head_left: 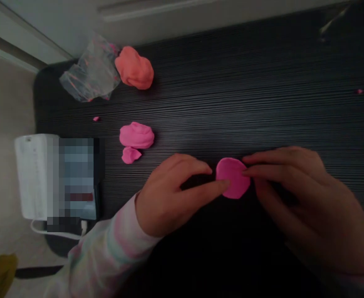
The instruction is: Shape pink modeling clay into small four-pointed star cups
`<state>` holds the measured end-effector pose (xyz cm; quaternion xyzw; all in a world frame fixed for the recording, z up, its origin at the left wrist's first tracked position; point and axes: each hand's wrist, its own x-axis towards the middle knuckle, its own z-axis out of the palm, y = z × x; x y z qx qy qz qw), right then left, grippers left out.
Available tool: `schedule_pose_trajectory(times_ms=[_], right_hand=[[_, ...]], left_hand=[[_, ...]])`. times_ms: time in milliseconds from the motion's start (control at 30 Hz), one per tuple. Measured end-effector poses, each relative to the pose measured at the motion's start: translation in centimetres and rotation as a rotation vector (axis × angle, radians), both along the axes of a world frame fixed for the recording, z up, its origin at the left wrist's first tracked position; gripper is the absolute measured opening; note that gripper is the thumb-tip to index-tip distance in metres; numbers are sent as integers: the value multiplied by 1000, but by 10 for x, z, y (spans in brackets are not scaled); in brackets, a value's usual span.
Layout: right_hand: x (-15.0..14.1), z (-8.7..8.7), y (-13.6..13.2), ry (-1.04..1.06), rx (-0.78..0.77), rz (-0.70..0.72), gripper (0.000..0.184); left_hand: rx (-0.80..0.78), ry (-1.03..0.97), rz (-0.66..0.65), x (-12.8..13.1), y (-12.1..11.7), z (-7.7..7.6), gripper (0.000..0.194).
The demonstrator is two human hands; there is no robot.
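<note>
A flat, roughly round disc of pink modelling clay (230,171) is between my two hands at the dark table's near side. My left hand (172,192) rests its thumb on the disc's lower left face, with the index fingertip close to the left rim. My right hand (306,198) grips the right edge, one fingertip lying on top; the underside of the disc is hidden. Left of the hands lie a thick pink clay lump (137,135) and a smaller pink piece (130,155). Farther back sits an orange clay lump (135,68).
Crumpled clear plastic bags (92,72) lie beside the orange lump. A white box-shaped device (34,178) and a partly blurred phone-like screen (79,174) with a white cable (84,227) stand at left. Pink crumbs (96,118) dot the ridged black tabletop (200,91).
</note>
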<state>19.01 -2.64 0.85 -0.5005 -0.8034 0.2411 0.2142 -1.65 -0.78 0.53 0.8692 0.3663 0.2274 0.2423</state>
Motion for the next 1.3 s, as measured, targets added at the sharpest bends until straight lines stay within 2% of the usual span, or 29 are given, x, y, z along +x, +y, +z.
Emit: schedule_pose_trajectory(times_ms=[233,900,1300], right_hand=[[0,-1,-1,-18,-39,5,19],[-1,-3,-2,-9,-46,2,20],[-3,-7,0,20,4,3,20]], left_hand=[[-71,26,40,3,1,5,12],[-46,-3,40,3,2,5,15],[-76,-29,32,2,2,5,18]])
